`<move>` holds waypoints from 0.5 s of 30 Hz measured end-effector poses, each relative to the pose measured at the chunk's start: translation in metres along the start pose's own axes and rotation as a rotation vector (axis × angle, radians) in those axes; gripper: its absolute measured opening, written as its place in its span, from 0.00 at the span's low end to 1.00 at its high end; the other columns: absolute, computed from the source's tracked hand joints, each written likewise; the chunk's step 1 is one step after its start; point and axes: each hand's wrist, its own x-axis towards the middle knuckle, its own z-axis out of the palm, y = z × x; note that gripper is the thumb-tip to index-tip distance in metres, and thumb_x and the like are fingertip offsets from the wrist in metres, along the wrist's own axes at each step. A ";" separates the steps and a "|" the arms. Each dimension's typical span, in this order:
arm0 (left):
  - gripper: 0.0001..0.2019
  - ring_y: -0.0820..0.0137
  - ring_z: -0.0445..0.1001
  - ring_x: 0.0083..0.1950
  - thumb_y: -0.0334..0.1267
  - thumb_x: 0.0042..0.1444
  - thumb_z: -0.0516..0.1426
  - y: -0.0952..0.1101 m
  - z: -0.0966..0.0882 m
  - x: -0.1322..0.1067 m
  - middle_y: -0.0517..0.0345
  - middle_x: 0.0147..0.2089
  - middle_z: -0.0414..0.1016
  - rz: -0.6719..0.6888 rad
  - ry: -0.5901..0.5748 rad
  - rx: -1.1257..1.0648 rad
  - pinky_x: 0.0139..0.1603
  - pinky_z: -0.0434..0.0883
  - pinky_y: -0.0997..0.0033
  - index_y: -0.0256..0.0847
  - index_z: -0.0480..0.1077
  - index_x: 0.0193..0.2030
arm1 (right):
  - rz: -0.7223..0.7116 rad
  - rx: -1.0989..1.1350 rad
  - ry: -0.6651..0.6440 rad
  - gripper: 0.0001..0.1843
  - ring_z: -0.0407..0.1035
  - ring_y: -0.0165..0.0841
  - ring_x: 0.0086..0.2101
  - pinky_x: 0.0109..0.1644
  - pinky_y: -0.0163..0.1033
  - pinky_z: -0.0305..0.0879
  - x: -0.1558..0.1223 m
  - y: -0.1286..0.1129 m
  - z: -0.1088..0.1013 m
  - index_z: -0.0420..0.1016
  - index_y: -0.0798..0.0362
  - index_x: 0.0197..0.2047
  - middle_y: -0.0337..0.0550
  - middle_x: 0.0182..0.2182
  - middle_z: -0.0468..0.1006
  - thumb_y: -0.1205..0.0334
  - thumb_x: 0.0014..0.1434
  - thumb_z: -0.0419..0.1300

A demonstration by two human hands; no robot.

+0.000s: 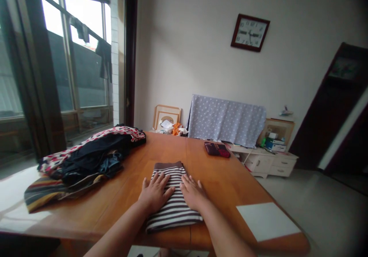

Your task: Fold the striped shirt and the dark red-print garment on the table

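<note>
A folded garment with brown and white stripes [169, 211] lies on the wooden table [218, 180] in front of me. My left hand [155, 192] rests flat on its left half, fingers spread and pointing away from me. Beside it, my right hand [193, 193] presses flat on the right half, fingers stretched out too. Neither hand grips anything.
A heap of mixed clothes [86, 157] covers the table's left side by the window. A small dark red pouch [217, 149] lies at the far right of the table. A white sheet [267, 220] sits at the near right corner. A low white cabinet [267, 161] stands behind.
</note>
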 end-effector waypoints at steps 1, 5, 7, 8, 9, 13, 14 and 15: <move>0.38 0.47 0.41 0.79 0.68 0.63 0.41 0.000 0.000 0.000 0.53 0.78 0.49 -0.003 0.001 -0.002 0.71 0.38 0.28 0.54 0.55 0.75 | 0.009 -0.003 -0.002 0.31 0.40 0.44 0.73 0.73 0.62 0.28 0.000 0.004 0.002 0.53 0.46 0.75 0.43 0.74 0.49 0.49 0.73 0.40; 0.38 0.48 0.40 0.79 0.67 0.63 0.41 0.003 -0.004 0.000 0.52 0.78 0.49 -0.003 -0.002 -0.023 0.71 0.38 0.28 0.53 0.55 0.75 | 0.009 0.004 0.003 0.31 0.40 0.44 0.73 0.73 0.63 0.25 0.001 0.009 0.004 0.53 0.45 0.75 0.43 0.74 0.49 0.49 0.73 0.41; 0.37 0.48 0.40 0.79 0.67 0.63 0.42 0.003 -0.007 -0.001 0.52 0.78 0.49 0.011 -0.023 -0.048 0.71 0.39 0.29 0.52 0.55 0.74 | 0.008 0.037 0.015 0.30 0.41 0.44 0.72 0.73 0.62 0.26 0.003 0.011 0.003 0.56 0.45 0.74 0.43 0.73 0.51 0.48 0.72 0.44; 0.37 0.49 0.41 0.79 0.66 0.63 0.44 0.001 -0.009 -0.002 0.51 0.78 0.49 0.017 -0.025 -0.063 0.72 0.40 0.30 0.52 0.56 0.74 | 0.007 0.070 0.035 0.30 0.43 0.44 0.72 0.73 0.60 0.29 0.004 0.013 0.002 0.59 0.46 0.72 0.44 0.73 0.53 0.48 0.71 0.46; 0.36 0.50 0.44 0.78 0.65 0.64 0.45 -0.001 -0.012 -0.004 0.51 0.78 0.50 0.021 -0.011 -0.078 0.73 0.44 0.34 0.51 0.57 0.73 | 0.008 0.116 0.066 0.29 0.47 0.43 0.71 0.73 0.57 0.34 0.005 0.016 0.001 0.62 0.47 0.71 0.45 0.72 0.57 0.49 0.70 0.49; 0.28 0.55 0.65 0.69 0.54 0.65 0.48 -0.016 -0.022 -0.008 0.43 0.69 0.67 -0.109 0.158 -0.108 0.66 0.62 0.56 0.42 0.65 0.66 | 0.118 0.350 0.246 0.21 0.72 0.40 0.55 0.57 0.39 0.65 0.009 0.030 -0.011 0.78 0.53 0.54 0.50 0.54 0.79 0.53 0.63 0.57; 0.27 0.55 0.70 0.65 0.53 0.64 0.48 -0.021 -0.024 -0.008 0.42 0.64 0.71 -0.178 0.182 -0.120 0.63 0.65 0.58 0.40 0.66 0.64 | 0.171 0.395 0.258 0.18 0.75 0.39 0.48 0.49 0.36 0.68 0.010 0.033 -0.014 0.80 0.54 0.48 0.49 0.47 0.83 0.53 0.62 0.58; 0.27 0.55 0.73 0.61 0.54 0.64 0.49 -0.027 -0.026 -0.007 0.40 0.60 0.75 -0.249 0.183 -0.143 0.59 0.68 0.59 0.38 0.67 0.62 | 0.222 0.427 0.252 0.16 0.76 0.38 0.42 0.43 0.35 0.68 0.011 0.034 -0.018 0.80 0.54 0.42 0.47 0.39 0.84 0.51 0.61 0.59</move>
